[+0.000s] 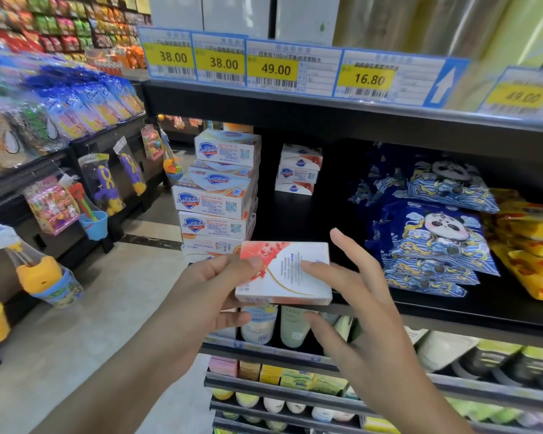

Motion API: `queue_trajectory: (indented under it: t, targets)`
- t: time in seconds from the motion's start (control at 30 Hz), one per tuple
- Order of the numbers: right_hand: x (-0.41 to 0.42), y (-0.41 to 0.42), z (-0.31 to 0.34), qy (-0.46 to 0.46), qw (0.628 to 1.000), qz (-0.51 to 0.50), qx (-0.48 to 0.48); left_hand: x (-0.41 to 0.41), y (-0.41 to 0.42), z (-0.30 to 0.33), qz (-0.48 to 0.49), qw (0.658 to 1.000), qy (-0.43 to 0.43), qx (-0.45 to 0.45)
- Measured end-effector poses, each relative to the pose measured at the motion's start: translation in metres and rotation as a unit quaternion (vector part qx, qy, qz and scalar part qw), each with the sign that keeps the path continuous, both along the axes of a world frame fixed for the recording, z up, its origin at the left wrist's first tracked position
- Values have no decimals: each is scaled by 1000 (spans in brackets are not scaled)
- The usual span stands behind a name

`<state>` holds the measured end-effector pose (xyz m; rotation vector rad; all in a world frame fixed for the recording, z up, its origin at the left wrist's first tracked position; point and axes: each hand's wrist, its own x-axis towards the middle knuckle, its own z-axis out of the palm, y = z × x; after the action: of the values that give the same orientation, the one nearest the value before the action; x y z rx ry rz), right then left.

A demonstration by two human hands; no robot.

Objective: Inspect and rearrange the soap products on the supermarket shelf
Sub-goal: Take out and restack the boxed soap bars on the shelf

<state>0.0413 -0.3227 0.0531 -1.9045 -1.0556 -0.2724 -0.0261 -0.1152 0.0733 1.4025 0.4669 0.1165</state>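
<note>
I hold a white and red soap box (284, 277) flat in front of the black shelf (452, 311), its printed back facing up. My left hand (213, 296) grips its left end between thumb and fingers. My right hand (355, 296) touches the box's right side with the thumb on top and the fingers spread. A tall, uneven stack of Safeguard soap boxes (217, 198) stands at the shelf's left end. A shorter stack of three boxes (299, 173) sits further back on the shelf.
Blue panda-print packs (433, 242) and yellow packs (533, 252) fill the shelf's right side. Price tags (276, 68) line the shelf above. Lower shelves hold bottles (261, 324) and small soap boxes (295, 379). Toys (104, 183) hang on a rack to the left across the aisle floor.
</note>
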Motion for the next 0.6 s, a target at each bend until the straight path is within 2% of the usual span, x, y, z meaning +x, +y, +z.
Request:
queue_trajectory:
  t: [0.17, 0.3, 0.5, 0.6]
  targets:
    - [2, 3, 3, 116, 988, 56, 83, 1, 3, 1, -13, 1000, 4, -27]
    - [8, 4, 3, 178, 973, 93, 113, 1, 6, 1, -23, 999, 5, -27]
    - [14, 1, 1, 310, 932, 99, 157, 8, 9, -5, 17, 1000, -4, -23]
    - [14, 0, 4, 356, 921, 68, 141, 17, 19, -15, 10, 999, -7, 42]
